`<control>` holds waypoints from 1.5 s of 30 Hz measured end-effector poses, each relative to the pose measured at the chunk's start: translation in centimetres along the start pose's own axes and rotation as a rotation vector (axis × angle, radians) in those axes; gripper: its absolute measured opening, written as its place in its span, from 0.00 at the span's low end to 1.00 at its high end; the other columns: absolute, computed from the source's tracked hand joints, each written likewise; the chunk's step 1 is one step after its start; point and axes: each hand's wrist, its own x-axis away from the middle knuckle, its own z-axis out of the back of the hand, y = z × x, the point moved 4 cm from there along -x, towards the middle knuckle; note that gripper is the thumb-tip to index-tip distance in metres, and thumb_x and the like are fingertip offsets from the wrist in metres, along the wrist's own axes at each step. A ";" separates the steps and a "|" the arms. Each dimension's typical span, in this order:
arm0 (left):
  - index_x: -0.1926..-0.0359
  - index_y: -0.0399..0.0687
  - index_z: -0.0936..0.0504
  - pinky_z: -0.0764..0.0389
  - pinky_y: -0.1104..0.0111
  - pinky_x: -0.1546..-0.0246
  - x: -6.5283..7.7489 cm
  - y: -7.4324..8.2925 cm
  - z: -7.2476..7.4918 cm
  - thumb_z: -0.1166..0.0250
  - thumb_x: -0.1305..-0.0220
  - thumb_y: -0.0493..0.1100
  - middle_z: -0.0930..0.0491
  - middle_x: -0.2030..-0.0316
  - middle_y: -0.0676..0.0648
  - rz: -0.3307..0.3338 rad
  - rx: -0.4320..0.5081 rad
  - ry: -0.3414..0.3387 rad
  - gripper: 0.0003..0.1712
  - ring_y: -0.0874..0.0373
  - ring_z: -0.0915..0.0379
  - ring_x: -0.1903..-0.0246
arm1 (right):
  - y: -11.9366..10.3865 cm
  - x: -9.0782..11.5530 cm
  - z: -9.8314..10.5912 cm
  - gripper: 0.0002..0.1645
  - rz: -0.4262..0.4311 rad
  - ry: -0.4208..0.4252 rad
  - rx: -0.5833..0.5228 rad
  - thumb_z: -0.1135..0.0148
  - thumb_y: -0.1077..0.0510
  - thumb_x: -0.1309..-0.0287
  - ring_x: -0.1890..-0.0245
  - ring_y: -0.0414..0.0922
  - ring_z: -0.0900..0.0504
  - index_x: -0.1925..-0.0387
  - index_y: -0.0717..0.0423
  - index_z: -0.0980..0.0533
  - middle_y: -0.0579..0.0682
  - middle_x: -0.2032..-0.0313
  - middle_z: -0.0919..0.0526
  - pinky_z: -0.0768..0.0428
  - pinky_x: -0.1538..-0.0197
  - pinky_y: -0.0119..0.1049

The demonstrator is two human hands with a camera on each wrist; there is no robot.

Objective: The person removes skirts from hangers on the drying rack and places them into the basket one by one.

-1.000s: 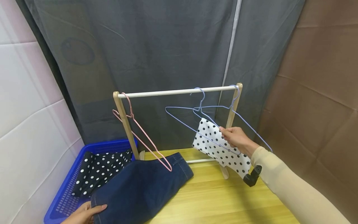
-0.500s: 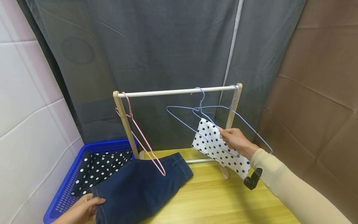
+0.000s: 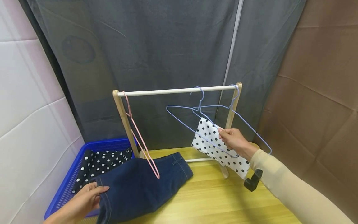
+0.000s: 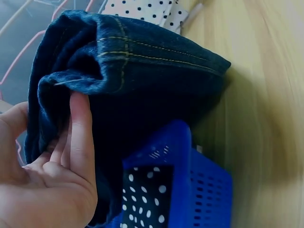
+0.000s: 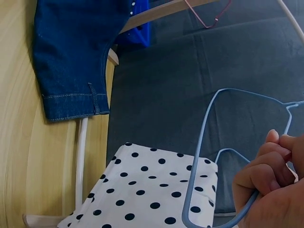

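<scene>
The left hand (image 3: 86, 196) pinched the jeans (image 3: 145, 183) near one end, seemingly holding it up, while the right hand (image 3: 236, 142) gripped a blue hanger (image 5: 195, 161), perhaps to steady it.

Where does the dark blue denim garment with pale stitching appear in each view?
Head: the denim garment is at the bottom, mostly left of centre, pinched by the left hand.
Left wrist: the denim garment stretches from the left across the upper middle.
Right wrist: the denim garment is at upper left, cut off by the top edge.
Shared landmark: the white cloth with black polka dots, right of centre in head, at the top in left wrist, at the bottom in right wrist.
</scene>
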 end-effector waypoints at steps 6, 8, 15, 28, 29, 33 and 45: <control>0.60 0.53 0.39 0.23 0.73 0.66 -0.6 0.8 -0.4 0.53 0.26 0.49 0.25 0.75 0.66 0.004 -0.066 0.097 0.07 0.70 0.29 0.70 | 0.0 0.1 -0.2 0.24 0.000 0.008 -0.007 0.55 0.45 0.28 0.89 0.34 0.46 0.79 0.49 0.30 0.36 0.88 0.39 0.44 0.81 0.26; 0.61 0.54 0.40 0.22 0.73 0.65 -0.6 1.0 -0.5 0.53 0.26 0.49 0.24 0.73 0.66 -0.006 -0.071 0.110 0.08 0.69 0.29 0.69 | 0.0 0.1 -0.3 0.23 -0.003 0.009 -0.019 0.55 0.45 0.28 0.89 0.34 0.46 0.79 0.49 0.30 0.37 0.88 0.39 0.44 0.81 0.25; 0.75 0.57 0.46 0.25 0.75 0.71 -0.4 2.0 -0.8 0.51 0.27 0.47 0.39 0.82 0.64 -0.065 -0.070 0.192 0.18 0.69 0.37 0.76 | 0.1 0.1 -0.9 0.23 0.017 -0.033 -0.095 0.55 0.47 0.27 0.89 0.33 0.47 0.79 0.49 0.30 0.37 0.87 0.40 0.45 0.81 0.25; 0.77 0.57 0.49 0.25 0.72 0.69 -0.2 3.6 -1.0 0.49 0.28 0.48 0.45 0.83 0.62 -0.077 -0.071 0.292 0.22 0.68 0.36 0.77 | 0.4 0.0 -1.9 0.23 0.008 -0.030 -0.106 0.55 0.46 0.27 0.88 0.33 0.46 0.78 0.50 0.30 0.37 0.88 0.40 0.44 0.81 0.25; 0.77 0.57 0.48 0.25 0.72 0.69 -0.2 3.7 -1.1 0.49 0.28 0.48 0.45 0.83 0.62 -0.079 -0.070 0.298 0.22 0.68 0.36 0.77 | 0.3 0.1 -1.9 0.23 0.007 -0.033 -0.107 0.56 0.47 0.27 0.88 0.33 0.46 0.78 0.51 0.30 0.37 0.88 0.40 0.44 0.80 0.25; 0.77 0.57 0.47 0.27 0.71 0.70 0.0 4.5 -1.1 0.49 0.27 0.48 0.45 0.85 0.62 -0.100 -0.066 0.303 0.21 0.68 0.36 0.77 | 0.1 0.2 -2.3 0.23 0.022 -0.048 -0.118 0.56 0.47 0.26 0.88 0.33 0.47 0.77 0.51 0.30 0.38 0.87 0.41 0.45 0.81 0.24; 0.78 0.60 0.44 0.28 0.73 0.72 0.2 5.9 -1.1 0.49 0.27 0.47 0.43 0.86 0.63 -0.159 -0.036 0.299 0.21 0.69 0.35 0.77 | 0.0 0.1 -2.9 0.23 0.025 -0.044 -0.143 0.55 0.48 0.27 0.89 0.33 0.46 0.79 0.49 0.29 0.37 0.87 0.38 0.45 0.81 0.25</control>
